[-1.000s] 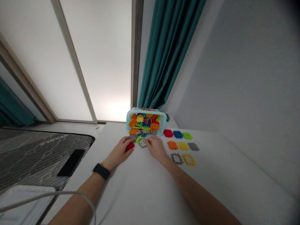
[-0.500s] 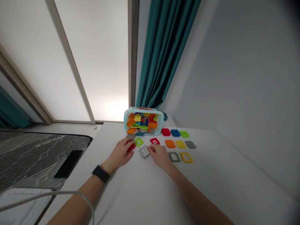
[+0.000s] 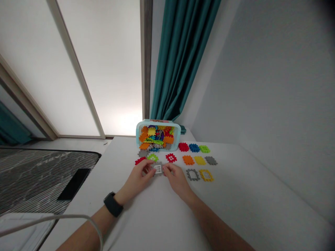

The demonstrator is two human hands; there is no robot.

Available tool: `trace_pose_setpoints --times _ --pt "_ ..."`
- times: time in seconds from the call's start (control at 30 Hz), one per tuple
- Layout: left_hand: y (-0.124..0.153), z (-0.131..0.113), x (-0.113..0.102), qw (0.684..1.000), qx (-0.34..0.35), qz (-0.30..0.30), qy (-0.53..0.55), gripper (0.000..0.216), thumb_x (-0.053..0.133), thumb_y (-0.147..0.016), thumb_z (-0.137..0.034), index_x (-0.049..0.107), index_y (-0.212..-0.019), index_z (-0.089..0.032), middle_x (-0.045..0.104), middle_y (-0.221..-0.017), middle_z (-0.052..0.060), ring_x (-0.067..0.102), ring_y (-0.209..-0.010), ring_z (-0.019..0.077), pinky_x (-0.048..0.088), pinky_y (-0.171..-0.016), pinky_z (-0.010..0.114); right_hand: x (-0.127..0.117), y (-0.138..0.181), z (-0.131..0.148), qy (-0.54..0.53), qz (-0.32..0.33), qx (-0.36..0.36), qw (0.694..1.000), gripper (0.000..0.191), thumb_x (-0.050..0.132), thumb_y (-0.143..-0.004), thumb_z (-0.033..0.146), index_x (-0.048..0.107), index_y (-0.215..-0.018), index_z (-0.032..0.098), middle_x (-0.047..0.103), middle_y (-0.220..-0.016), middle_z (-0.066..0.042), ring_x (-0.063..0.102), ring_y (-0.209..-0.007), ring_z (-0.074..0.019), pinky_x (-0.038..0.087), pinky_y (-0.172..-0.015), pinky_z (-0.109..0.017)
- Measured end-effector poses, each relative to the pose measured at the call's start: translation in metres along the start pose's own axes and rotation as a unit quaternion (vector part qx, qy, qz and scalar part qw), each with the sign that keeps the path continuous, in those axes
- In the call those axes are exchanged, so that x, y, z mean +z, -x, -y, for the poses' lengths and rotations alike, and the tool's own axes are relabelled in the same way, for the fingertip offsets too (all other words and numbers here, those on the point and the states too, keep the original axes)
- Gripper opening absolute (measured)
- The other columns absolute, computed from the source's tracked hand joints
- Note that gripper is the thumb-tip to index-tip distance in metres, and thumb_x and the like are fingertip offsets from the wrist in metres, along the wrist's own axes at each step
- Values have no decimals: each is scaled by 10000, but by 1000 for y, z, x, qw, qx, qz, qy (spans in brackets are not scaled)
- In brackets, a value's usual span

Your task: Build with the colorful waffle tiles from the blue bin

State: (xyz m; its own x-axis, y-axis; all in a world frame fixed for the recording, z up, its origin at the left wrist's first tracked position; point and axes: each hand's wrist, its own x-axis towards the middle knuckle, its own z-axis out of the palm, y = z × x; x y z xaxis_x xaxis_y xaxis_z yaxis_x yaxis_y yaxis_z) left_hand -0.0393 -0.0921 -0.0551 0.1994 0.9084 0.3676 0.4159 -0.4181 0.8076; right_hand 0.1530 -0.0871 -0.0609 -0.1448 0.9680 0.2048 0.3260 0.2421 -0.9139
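A grey toothed tile with a white window is pinched between my left hand and my right hand, low over the white table. Each hand grips one side with fingertips closed. Just beyond my hands lie a red tile, a green tile, a red window tile and a grey tile. A light blue tub lies tipped on its side, full of coloured tiles. My left wrist wears a black watch.
Rows of sorted tiles lie right of the tub: red, blue, green, orange, yellow, grey, then two window frames. A black phone rests on the striped mattress at left. Teal curtain behind.
My left hand let go of the red tile, which now lies on the table. Both hands drew back toward me and closed on the grey window tile.
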Motion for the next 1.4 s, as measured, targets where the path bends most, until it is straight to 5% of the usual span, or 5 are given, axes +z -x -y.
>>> trace_pose_setpoints --times 0.37,0.83,1.0,1.2,1.4 --pt "1 3 -3 998 39 56 -3 300 576 -961 -378 693 -1167 -194 676 -853 45 607 -747 171 497 -678 281 -1 7 12 4 34 -24 999 108 572 -854 300 626 -849 207 620 -697 17 553 -644 -151 424 -592 -254" --pt "3 -3 -12 983 131 12 -126 616 769 -796 -319 497 -1346 -262 542 -1313 117 585 -1177 284 539 -982 449 0 3 6 -79 20 54 995 317 600 -844 480 525 -696 209 445 -611 56 399 -567 -118 316 -536 -248" --pt "1 0 -14 978 151 -22 -144 507 732 -840 -333 538 -1302 -259 537 -1289 119 574 -1201 282 526 -1017 454 0 3 8 -75 38 61 995 342 588 -859 499 516 -683 215 456 -595 51 421 -556 -125 344 -520 -249" --pt "-1 7 -17 978 157 -38 -129 428 736 -865 -343 591 -1262 -277 524 -1304 117 544 -1236 292 508 -1035 497 -10 2 2 48 -18 -87 995 225 584 -906 359 625 -1078 219 673 -908 -44 622 -805 -197 524 -743 -333" --pt "-1 12 -19 976 163 -52 -135 417 725 -886 -379 602 -1274 -289 479 -1391 120 483 -1314 307 466 -1088 543 -26 0 4 156 -5 -220 963 282 561 -931 253 603 -1210 255 646 -1205 -98 616 -1093 -249 521 -956 -425"
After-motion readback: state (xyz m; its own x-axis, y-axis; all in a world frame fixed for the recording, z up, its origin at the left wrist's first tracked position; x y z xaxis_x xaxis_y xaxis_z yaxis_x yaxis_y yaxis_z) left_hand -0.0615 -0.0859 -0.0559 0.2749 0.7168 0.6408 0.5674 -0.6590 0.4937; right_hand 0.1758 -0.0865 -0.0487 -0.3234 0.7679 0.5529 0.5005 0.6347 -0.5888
